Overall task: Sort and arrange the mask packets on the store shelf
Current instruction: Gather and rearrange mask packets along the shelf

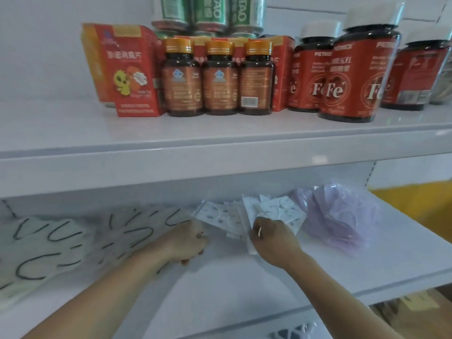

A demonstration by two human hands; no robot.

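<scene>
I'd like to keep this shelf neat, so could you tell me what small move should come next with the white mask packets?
Probably draw the two hands together to square the white printed mask packets into one stack. They lie fanned and askew between the left hand and the right hand, whose fingers grip one, beside the purple mask packets.

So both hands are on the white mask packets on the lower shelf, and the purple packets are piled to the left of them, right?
Not quite. The head view shows the purple packets piled to the right of the white mask packets, not the left. Both the left hand and the right hand are on them, on the lower shelf.
</scene>
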